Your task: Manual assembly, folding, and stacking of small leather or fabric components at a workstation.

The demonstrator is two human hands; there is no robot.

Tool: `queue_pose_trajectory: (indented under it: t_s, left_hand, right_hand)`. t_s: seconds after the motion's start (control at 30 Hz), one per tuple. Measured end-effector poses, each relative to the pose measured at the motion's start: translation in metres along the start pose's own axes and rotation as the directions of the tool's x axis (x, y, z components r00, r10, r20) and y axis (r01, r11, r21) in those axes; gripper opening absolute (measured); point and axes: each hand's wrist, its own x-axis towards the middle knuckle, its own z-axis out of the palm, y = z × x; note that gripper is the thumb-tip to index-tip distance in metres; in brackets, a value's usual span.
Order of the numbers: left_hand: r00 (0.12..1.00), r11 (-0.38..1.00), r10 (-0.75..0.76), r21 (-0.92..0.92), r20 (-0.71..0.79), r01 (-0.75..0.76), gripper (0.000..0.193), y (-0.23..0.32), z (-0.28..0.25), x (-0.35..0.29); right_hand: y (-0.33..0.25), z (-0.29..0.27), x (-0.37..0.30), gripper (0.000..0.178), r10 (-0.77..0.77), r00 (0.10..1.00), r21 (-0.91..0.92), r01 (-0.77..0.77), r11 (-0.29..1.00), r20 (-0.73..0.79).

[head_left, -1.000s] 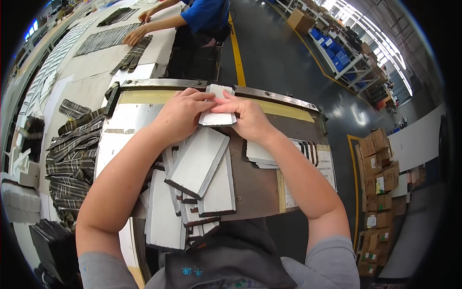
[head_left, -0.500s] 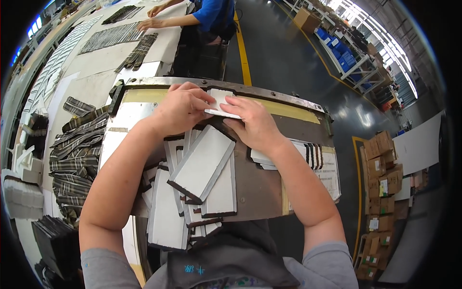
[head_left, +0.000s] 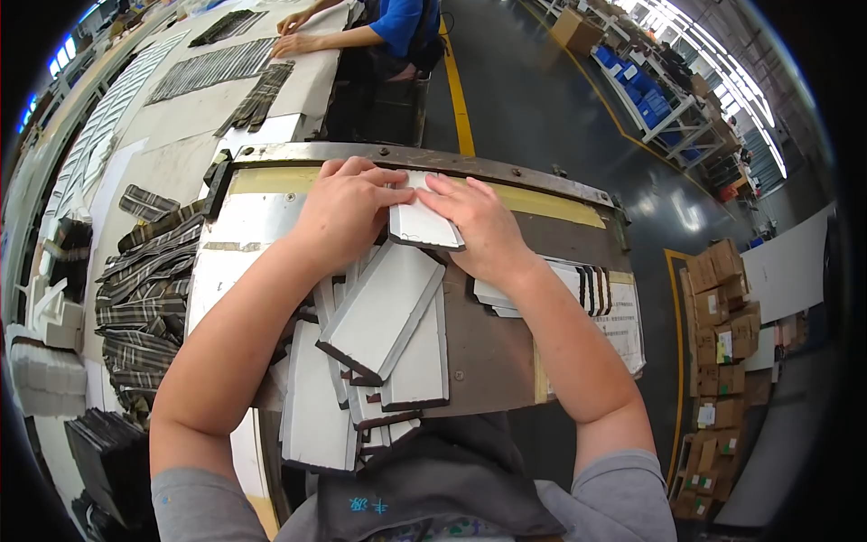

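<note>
A flat white panel point(head_left: 423, 226) with dark, ragged edges is at the far side of the metal-edged tabletop point(head_left: 492, 361); left grip point(head_left: 350, 203) and right grip point(head_left: 483, 226) arch inward, bent and closed on its sides

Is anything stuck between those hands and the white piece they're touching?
Nothing that I can see: fingers of the left hand and right hand are right on the white piece. The pile lies nearer the person's body.
</note>
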Motion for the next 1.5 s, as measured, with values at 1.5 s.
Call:
queue_pose_trajectory:
  t_s: [1.5]
  left_hand:
    - [0.924, 0.452, -0.216, -0.807, 0.314, 0.38, 0.028, 0.01, -0.012, 0.004]
  right_hand:
    - [0.016, -0.01, 0.005, 0.034, 0.381, 0.922, 0.57, -0.35, 0.743, 0.069]
